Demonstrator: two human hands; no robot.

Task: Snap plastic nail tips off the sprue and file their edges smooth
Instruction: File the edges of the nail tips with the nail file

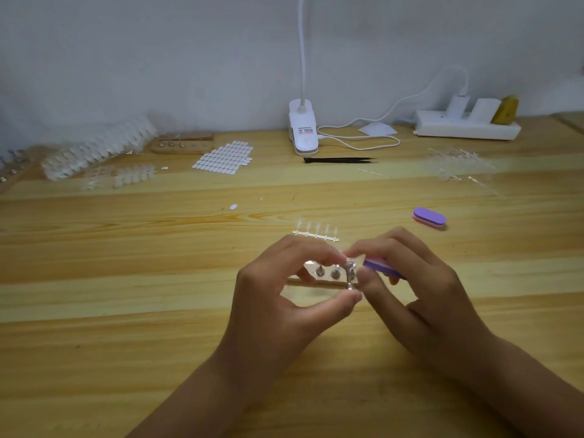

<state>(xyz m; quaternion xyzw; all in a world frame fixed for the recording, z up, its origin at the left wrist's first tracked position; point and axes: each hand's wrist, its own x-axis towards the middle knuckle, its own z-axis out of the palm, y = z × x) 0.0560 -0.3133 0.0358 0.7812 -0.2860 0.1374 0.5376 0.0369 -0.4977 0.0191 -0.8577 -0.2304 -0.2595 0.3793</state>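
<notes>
1. Left hand (pixel 284 289): thumb and forefinger curled, pinching a small metal peg (pixel 350 275) upright between them; what caps the peg is too blurred to name.
2. Right hand (pixel 423 289): fingers wrapped round a purple-and-pink buffer block (pixel 380 267); the block's near end meets the peg's top.
3. Wooden peg holder (pixel 316 283): flat on the wooden table (pixel 158 279) beneath both hands; two more metal pegs stand in it.
4. Sprue (pixel 316 234): five clear nail tips attached; on the table just beyond the left fingers, touched by neither hand.
5. Second buffer block (pixel 429 218): apart, to the right.
6. Black tweezers (pixel 339 160) and clip lamp (pixel 302 131): near the wall.
</notes>
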